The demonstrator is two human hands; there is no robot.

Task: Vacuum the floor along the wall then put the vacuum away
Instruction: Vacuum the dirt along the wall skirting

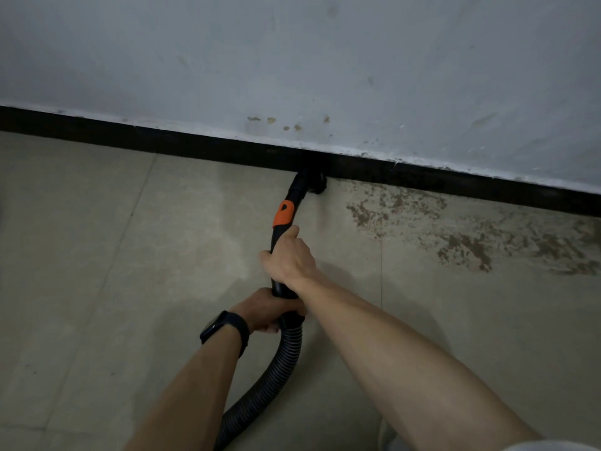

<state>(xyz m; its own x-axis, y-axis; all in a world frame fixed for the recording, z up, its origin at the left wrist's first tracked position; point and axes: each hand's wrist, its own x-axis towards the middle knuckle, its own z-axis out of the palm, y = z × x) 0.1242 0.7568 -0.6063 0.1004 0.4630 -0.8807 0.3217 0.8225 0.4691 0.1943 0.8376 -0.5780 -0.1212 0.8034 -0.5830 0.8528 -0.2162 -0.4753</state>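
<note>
A black vacuum handle tube with an orange band (pixel 283 213) runs from my hands to a small black nozzle (pixel 315 183), which sits on the tiled floor against the black skirting board (pixel 195 146). My right hand (pixel 290 258) grips the tube just below the orange band. My left hand (pixel 265 309), with a dark watch on the wrist, grips the lower end of the tube where the ribbed black hose (pixel 286 359) joins. The hose curves down to the bottom edge of the view. The vacuum body is out of sight.
A pale, marked wall (pixel 325 60) rises above the skirting. Brown dirt patches (pixel 461 236) spread over the beige tiles to the right of the nozzle. The tiles on the left (pixel 81 239) look plain.
</note>
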